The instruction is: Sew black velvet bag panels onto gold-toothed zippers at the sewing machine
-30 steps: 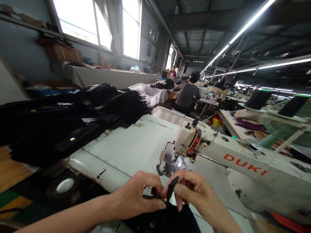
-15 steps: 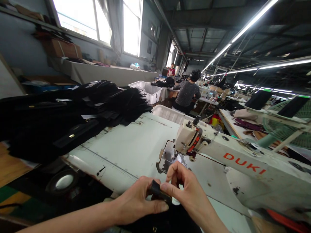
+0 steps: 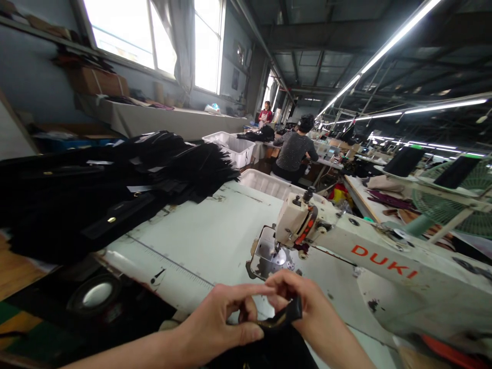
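Note:
A black piece with a row of gold zipper teeth (image 3: 289,313) is held between my hands at the front of the sewing table. My left hand (image 3: 226,318) is closed, thumb and fingers pinching its left part along the gold teeth. At its folded dark end, my right hand (image 3: 307,302) is closed round the piece, with some fingertips hidden behind it. The two index fingertips almost meet above the piece. Black cloth (image 3: 265,353) hangs below it towards my lap. Just beyond my hands stands the white sewing machine (image 3: 292,223), its needle area over a metal plate (image 3: 267,251).
A large pile of black cloth pieces (image 3: 154,169) covers the table's left side. White plastic bins (image 3: 230,146) stand behind the table. A person in a dark top (image 3: 294,151) sits farther off. Thread cones (image 3: 403,159) and a green fan (image 3: 449,195) are at right.
The dark end of the piece has swung from my left hand's side over to my right hand, which now grips it. My left thumb still pinches the gold-toothed part.

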The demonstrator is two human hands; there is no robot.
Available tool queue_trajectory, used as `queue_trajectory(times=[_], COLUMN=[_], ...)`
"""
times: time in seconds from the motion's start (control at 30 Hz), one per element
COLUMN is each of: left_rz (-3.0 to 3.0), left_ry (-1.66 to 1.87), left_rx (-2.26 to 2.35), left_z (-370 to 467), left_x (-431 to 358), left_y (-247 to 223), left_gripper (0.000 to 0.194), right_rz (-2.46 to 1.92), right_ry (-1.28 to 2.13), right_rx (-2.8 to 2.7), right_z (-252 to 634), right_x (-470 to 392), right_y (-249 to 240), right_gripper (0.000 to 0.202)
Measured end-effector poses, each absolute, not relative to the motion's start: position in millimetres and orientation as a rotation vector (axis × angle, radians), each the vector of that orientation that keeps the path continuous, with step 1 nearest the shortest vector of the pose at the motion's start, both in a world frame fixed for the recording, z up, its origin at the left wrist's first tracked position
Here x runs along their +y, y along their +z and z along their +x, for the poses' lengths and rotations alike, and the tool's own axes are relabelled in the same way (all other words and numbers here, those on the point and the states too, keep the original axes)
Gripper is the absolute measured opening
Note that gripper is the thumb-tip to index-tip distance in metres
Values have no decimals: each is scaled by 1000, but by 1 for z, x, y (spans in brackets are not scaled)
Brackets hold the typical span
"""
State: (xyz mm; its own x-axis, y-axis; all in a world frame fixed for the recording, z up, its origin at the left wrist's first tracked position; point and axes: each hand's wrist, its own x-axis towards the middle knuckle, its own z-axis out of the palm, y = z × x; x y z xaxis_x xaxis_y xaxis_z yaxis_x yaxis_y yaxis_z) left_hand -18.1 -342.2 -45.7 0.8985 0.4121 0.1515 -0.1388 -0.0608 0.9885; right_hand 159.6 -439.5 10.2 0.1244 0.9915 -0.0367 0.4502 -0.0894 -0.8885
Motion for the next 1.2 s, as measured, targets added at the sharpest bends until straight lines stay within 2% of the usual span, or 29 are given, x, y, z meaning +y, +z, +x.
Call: queue_trajectory(times=[0.07, 0.13, 0.23, 0.3, 0.37, 0.5, 0.6, 0.67, 0.73, 0.83, 0.9, 1.1, 1.2], left_rz=[1454, 1410, 1450, 1580, 1742, 1926, 1905, 1872, 1846, 1791, 1772, 1830, 1814], left_ry=[442, 423, 437, 443, 459, 465, 493, 509, 501, 497, 516, 509, 478], left_rx=[261, 272, 269, 311, 359, 272, 217, 235, 273, 322, 342, 343, 350], left_z=[-18, -18, -19, -20, -21, -21, -20, -20, -20, -21, -21, -20, -21], left_x=[-340, -339, -342, -346, -349, -352, -348, -345, -341, -338, -337, -339, -340], left_y=[-47, -49, -51, -54, -57, -58, -56, -55, -55, -53, -50, -40, -37], left_gripper=[59, 74, 94, 99, 92, 49, 34, 29, 25, 22, 20, 16, 18], right_rz=[-1545, -1481, -1460, -1490, -1589, -1797, -1659, -1519, -1514, -1682, -1741, -1834, -1754], right_ry=[1063, 1170, 1214, 1189, 1096, 869, 1034, 1157, 1035, 566, 413, 503, 682], right_rx=[-1320, -1211, -1126, -1129, -1202, -1424, -1338, -1170, -1074, -1216, -1407, -1427, -1314], right_z=[171, 176, 169, 158, 147, 137, 146, 159, 171, 180, 178, 167, 164], right_x=[-446, -450, -447, -441, -435, -431, -436, -444, -454, -474, -484, -488, -484], right_y=[12, 10, 2, -1, -2, -2, -4, -6, -8, -11, -15, -33, -35], right_gripper=[31, 36, 30, 24, 20, 13, 6, 20, 34, 28, 18, 16, 28])
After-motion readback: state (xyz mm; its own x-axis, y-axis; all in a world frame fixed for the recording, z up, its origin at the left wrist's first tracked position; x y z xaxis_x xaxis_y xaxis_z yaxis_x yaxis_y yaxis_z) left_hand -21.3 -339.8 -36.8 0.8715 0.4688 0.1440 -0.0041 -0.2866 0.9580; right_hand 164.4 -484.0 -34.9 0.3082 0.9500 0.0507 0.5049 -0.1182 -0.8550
